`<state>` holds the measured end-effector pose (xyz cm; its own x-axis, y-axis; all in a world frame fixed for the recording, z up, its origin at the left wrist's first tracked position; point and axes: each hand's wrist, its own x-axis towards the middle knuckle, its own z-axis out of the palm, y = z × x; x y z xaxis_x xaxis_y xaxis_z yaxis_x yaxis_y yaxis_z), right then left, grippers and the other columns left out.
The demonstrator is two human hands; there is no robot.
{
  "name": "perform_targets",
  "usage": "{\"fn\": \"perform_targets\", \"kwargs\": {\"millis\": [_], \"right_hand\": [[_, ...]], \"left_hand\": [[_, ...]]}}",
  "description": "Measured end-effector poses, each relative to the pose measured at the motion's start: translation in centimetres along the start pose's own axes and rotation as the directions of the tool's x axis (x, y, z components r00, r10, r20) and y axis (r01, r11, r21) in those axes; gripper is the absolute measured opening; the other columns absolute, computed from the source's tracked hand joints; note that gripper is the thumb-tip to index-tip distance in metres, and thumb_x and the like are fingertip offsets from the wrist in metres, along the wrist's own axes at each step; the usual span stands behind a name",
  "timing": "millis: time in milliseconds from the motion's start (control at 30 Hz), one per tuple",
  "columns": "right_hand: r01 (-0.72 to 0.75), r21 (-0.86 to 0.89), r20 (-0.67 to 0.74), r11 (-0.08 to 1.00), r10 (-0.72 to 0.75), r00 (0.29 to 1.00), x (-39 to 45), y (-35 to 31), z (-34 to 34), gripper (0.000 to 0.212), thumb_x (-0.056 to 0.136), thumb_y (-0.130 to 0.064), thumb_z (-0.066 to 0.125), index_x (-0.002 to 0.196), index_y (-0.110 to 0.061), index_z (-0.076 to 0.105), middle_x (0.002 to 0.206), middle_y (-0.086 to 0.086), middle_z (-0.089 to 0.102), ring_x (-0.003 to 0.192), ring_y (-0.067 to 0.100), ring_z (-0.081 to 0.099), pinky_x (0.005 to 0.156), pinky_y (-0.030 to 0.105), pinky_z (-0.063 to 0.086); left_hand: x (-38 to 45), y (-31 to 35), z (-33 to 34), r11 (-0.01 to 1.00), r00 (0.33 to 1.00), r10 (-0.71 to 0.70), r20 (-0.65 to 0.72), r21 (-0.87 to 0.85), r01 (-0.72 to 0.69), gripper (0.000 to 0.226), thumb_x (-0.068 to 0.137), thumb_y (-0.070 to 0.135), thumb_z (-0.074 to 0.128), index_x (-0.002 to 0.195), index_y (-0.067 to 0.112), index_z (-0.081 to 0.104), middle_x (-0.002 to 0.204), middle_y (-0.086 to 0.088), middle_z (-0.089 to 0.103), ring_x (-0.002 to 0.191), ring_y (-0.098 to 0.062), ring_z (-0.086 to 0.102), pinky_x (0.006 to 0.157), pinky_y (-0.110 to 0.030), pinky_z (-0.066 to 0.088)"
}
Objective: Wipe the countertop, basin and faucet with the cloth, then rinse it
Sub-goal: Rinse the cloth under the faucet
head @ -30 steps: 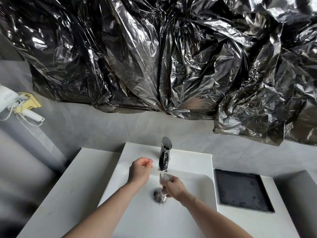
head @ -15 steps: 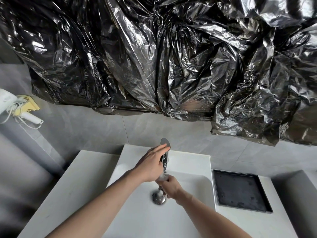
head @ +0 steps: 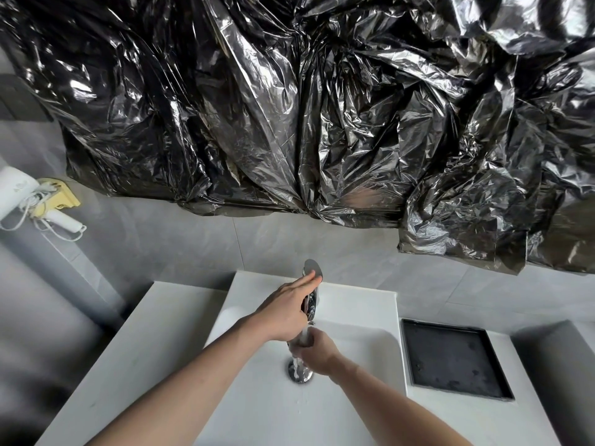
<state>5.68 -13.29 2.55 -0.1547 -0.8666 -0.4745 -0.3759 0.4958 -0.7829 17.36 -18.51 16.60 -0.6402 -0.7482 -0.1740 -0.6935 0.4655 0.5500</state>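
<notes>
My left hand [head: 286,313] lies with straight fingers on the lever of the chrome faucet [head: 311,268], at the back of the white basin [head: 354,342]. A stream of water runs from the spout onto my right hand [head: 318,352], which is curled just under it, above the chrome drain [head: 299,374]. A small pale wad, the cloth [head: 301,342], shows between its fingers; most of it is hidden by the hand and the water. White countertop [head: 151,336] flanks the basin on the left.
A black square tray [head: 450,358] is set in the counter right of the basin. Crumpled black plastic sheeting [head: 322,107] hangs over the grey tiled wall. A white hair dryer [head: 16,188] in a yellow holder hangs at the left.
My left hand has gone from a loose fist beside the faucet up onto its lever, fingers stretched out. My right hand stays under the spout over the drain.
</notes>
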Motion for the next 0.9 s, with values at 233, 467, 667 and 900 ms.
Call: {"fn": "perform_targets", "kwargs": {"millis": [233,467,667,900], "right_hand": [[0.072,-0.192,-0.089,0.979,-0.09,0.992,-0.7,-0.7,-0.5,0.037,0.067,-0.006,0.064,0.075,-0.038,0.047,0.097,-0.01,0.074,0.091,0.017,0.067,0.07,0.025,0.052],[0.152,-0.186,-0.091,0.971,-0.171,0.981,-1.2,0.0,-0.9,0.007,0.071,-0.025,0.058,0.077,-0.022,0.062,0.075,-0.002,0.066,0.067,0.008,0.052,0.071,0.024,0.052],[-0.119,0.187,0.065,0.975,0.109,0.992,-4.4,2.0,-1.8,0.012,0.091,-0.031,0.065,0.082,-0.025,0.068,0.069,0.0,0.059,0.044,0.011,0.041,0.043,0.02,0.025],[-0.3,0.313,0.308,0.901,0.203,0.93,-9.7,3.3,-5.7,0.017,0.078,-0.021,0.076,0.088,-0.028,0.064,0.075,-0.004,0.049,0.053,0.011,0.029,0.045,0.021,0.014]], "left_hand": [[0.0,-0.1,0.0,0.999,0.999,-0.027,0.032,-0.02,0.027,0.09,0.081,-0.001,0.041,0.159,0.038,0.018,0.165,0.026,0.007,0.152,-0.009,0.019,0.12,-0.026,0.024],[-0.6,0.2,0.1,0.999,0.999,-0.024,0.024,-0.04,0.025,0.095,0.078,-0.004,0.038,0.159,0.041,0.016,0.163,0.031,0.003,0.152,-0.007,0.02,0.117,-0.027,0.03],[-2.1,0.3,1.6,0.998,1.0,-0.017,0.024,0.06,0.016,0.097,0.073,-0.002,0.036,0.158,0.041,0.019,0.164,0.03,0.001,0.148,-0.014,0.028,0.106,-0.03,0.04],[-6.9,-0.1,4.5,0.985,0.987,0.159,-0.021,0.063,-0.158,0.087,0.08,0.0,0.038,0.156,0.039,0.024,0.164,0.024,0.001,0.151,-0.001,0.007,0.122,-0.026,0.021]]}}
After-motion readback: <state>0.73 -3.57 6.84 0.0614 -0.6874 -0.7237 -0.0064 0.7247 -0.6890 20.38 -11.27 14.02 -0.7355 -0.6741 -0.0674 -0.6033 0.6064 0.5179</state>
